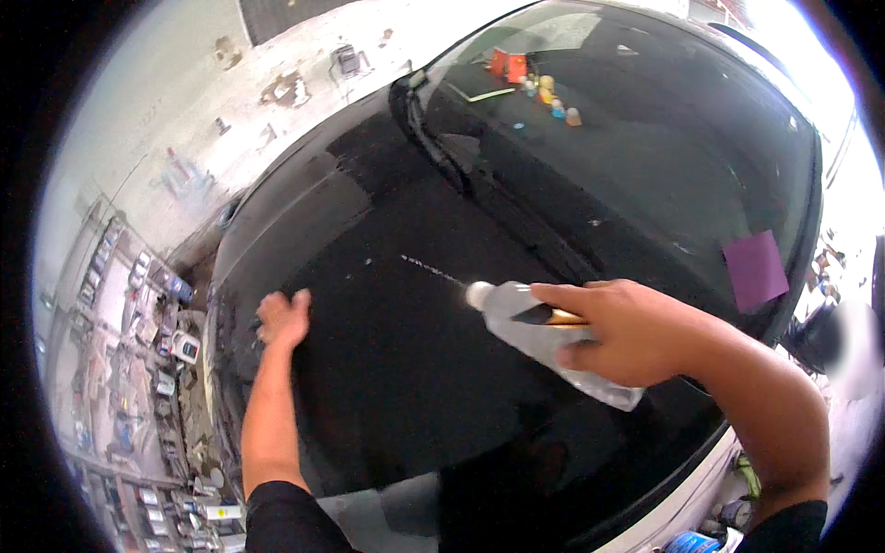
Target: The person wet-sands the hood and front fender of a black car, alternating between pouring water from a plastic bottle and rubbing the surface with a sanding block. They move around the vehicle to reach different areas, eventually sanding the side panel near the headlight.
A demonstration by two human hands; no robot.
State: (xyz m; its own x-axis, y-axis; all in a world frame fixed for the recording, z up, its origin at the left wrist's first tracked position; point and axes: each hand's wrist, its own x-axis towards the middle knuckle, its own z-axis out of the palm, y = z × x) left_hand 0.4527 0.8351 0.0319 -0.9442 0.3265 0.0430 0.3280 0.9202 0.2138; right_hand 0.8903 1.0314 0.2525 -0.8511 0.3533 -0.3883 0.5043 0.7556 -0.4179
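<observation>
My right hand point(636, 332) is wrapped round a clear plastic bottle point(525, 327) with a white cap, tilted so the cap points down and left. A thin stream of clear liquid point(431, 269) shoots from the cap over the black car hood point(387, 387). My left hand point(284, 319) is at the hood's left side, its thumb and fingers apart. It seems to rest on the dark surface, and I see nothing in it. A few small drops point(369, 262) lie on the hood between the stream and my left hand.
Beyond the hood is the windshield point(645, 138), with wipers point(433, 138) at its base. A purple sheet point(756, 271) lies near its right lower corner. Small coloured items point(548, 92) show at the glass. Shelves of cans and bottles point(138, 369) stand left, below a stained white wall point(184, 101).
</observation>
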